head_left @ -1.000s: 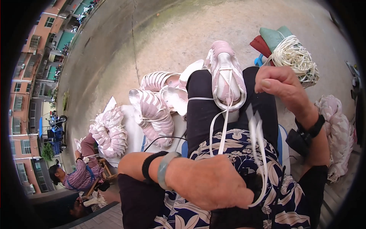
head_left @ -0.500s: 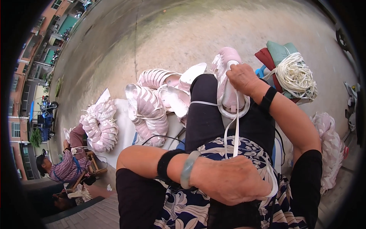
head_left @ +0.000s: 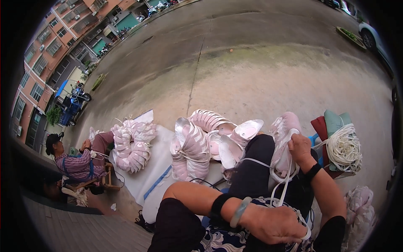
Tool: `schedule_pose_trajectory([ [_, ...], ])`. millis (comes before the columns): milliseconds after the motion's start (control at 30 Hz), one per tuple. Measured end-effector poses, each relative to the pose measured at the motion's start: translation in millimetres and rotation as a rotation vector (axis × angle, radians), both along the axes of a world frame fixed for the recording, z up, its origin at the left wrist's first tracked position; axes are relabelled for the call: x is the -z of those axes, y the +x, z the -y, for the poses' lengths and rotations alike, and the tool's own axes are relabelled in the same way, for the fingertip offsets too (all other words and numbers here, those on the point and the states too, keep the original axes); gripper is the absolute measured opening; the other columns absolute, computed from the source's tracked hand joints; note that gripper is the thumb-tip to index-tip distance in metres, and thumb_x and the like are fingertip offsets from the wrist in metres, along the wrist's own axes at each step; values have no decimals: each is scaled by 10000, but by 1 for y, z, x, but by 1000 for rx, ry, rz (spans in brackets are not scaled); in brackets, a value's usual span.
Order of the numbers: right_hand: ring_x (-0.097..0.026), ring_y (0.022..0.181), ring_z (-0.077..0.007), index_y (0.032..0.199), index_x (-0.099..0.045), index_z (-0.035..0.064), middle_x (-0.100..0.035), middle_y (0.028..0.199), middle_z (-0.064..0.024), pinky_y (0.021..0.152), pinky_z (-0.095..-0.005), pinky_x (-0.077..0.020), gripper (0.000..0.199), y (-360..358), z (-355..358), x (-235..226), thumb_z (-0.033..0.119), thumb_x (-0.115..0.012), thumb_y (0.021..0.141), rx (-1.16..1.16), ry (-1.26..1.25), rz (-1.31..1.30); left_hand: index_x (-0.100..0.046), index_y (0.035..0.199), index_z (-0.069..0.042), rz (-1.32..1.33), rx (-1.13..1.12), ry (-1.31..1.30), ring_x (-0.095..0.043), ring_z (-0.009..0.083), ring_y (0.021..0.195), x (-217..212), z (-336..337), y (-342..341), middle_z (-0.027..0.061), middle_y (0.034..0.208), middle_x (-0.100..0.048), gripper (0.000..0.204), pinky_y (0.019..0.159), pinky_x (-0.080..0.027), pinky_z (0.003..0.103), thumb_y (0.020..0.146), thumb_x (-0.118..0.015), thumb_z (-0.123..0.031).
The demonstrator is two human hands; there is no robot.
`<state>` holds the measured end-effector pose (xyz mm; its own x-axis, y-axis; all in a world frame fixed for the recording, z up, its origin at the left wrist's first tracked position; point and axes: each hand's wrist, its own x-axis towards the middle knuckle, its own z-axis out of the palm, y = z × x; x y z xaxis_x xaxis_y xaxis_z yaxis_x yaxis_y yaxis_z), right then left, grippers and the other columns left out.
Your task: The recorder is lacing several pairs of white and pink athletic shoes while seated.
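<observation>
A pink shoe upper (head_left: 280, 126) with a white lining rests upright over my thighs. My right hand (head_left: 301, 150) is closed at its lacing area, fingers pinched against the upper; the fingertips are partly hidden. A white shoelace (head_left: 285, 190) runs from the upper down to my lap. My left hand (head_left: 277, 224), below a pale bangle, is closed round this lace, and a loop of it shows beyond the fingers. A thin white strap (head_left: 257, 161) crosses my dark trouser leg beside the upper.
Bundled pink uppers (head_left: 191, 151) lie ahead on the left, with a ring of them (head_left: 133, 145) farther left on a white sheet (head_left: 145, 178). On the right sits a hank of white laces (head_left: 344, 147) by green and red cloth. A seated person (head_left: 79, 159) works at far left.
The view has tilted up and shifted left, so things sit lower and farther right. Both hands keep their holds at the shoe upper and lace.
</observation>
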<state>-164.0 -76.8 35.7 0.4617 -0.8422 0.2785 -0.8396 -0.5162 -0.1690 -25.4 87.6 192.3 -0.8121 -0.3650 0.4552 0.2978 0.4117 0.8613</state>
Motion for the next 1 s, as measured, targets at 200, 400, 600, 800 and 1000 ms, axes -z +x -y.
schedule_pose_trajectory([
  [200,-627,751,-280,814,-601,73,-613,791,-114,641,-407,-482,105,13,3,-16,160,-592,756,-90,37,-275,-441,762,-6,-58,-29,-36,-515,406,601,-3,1,-3,184,583,-471,201,522,-376,439,861,-518,-164],
  [400,-623,756,-260,810,-683,60,-639,806,-117,651,-506,-470,148,30,1,-19,147,-573,762,-319,-87,-746,-502,774,-9,26,27,-39,-543,364,668,-16,3,-1,182,681,-515,246,603,-429,417,922,-474,-204],
  [600,-613,747,-259,766,-627,71,-608,739,-100,647,-490,-457,95,13,13,-12,121,-549,741,-434,-174,-517,-467,745,-5,27,-6,-49,-539,365,665,-22,0,6,174,655,-483,262,607,-425,421,924,-461,-196],
  [800,-612,784,-284,860,-570,89,-589,849,-123,668,-404,-445,127,2,16,9,119,-574,737,109,53,28,-463,756,-6,14,-44,-77,-538,366,642,-17,0,6,179,653,-487,261,557,-416,420,925,-458,-206],
  [1000,-628,753,-250,859,-634,110,-630,847,-79,625,-412,-446,125,7,21,-26,147,-582,752,-353,22,-520,-460,758,-6,3,-47,-95,-530,375,606,-19,-2,6,188,637,-488,283,523,-405,428,927,-458,-234],
])
